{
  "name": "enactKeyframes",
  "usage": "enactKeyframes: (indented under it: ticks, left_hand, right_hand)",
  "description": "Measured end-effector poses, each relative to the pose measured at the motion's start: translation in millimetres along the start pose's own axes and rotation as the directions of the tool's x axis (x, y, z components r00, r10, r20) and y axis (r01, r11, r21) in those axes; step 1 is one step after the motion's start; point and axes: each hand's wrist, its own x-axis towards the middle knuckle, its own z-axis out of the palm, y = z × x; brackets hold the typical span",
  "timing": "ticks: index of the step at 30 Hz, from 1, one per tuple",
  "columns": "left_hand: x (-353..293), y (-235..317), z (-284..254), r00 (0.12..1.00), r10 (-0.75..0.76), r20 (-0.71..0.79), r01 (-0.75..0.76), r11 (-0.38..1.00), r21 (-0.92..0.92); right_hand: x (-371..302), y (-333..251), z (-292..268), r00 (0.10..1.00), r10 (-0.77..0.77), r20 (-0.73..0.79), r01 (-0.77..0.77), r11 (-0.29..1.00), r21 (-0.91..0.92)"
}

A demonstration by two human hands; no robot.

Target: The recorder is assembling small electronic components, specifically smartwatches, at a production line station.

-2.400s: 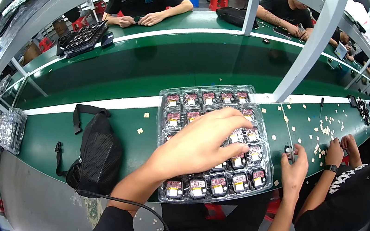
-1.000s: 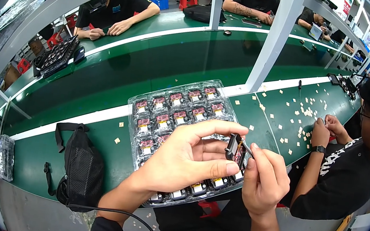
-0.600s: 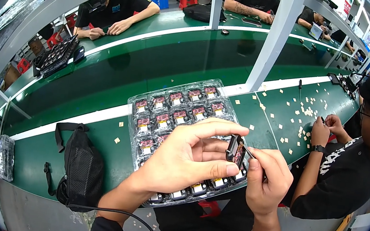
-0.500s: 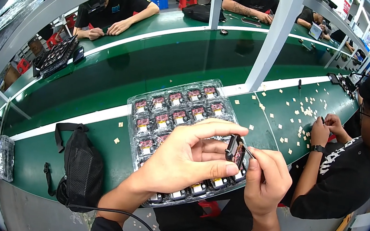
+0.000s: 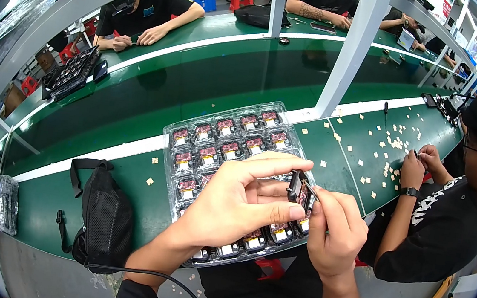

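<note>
My left hand (image 5: pixel 236 202) pinches a small black device housing (image 5: pixel 295 186) between thumb and fingers, with its inner side tilted toward my right hand. In my right hand (image 5: pixel 337 229) is a thin, dark, rod-like tool (image 5: pixel 312 191), gripped by thumb and forefinger. Its tip reaches the inner side of the housing; whether it is tweezers or a pick is too small to tell. Beneath both hands lies a clear plastic tray (image 5: pixel 167 161) holding rows of similar devices (image 5: pixel 230 150) with red boards and white parts. My left hand hides part of the tray.
A black bag (image 5: pixel 106 216) lies left of the tray on the green bench (image 5: pixel 44 208). Small pale squares (image 5: pixel 396 144) and a screwdriver (image 5: pixel 385 111) are scattered to the right, beside a co-worker (image 5: pixel 440 218). A white post (image 5: pixel 353 55) rises behind the tray.
Both hands have shifted slightly left, carrying the housing and the tool. The housing has turned a little, and the tool still meets its inner side.
</note>
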Motion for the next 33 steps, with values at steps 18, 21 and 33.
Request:
enactKeyframes:
  ticks: [18, 21, 33]
  left_hand:
    - [0.3, 1.0, 0.9, 0.947, 0.298, 0.122, -0.282, 0.584, 0.761]
    - [-1.3, 0.4, -8.0, 0.966, 0.257, 0.032, -0.132, 0.38, 0.916]
    - [-4.9, -25.9, -32.8, 0.994, -0.031, -0.107, 0.107, 0.019, 0.994]
  right_hand:
    - [2.5, 8.7, -7.0, 0.713, 0.57, 0.408, -0.583, 0.16, 0.796]
    - [0.0, 29.8, 0.4, 0.826, 0.526, 0.204, -0.511, 0.546, 0.664]
    - [11.2, 58.4, 20.1, 0.849, -0.12, 0.514, 0.151, 0.988, -0.019]
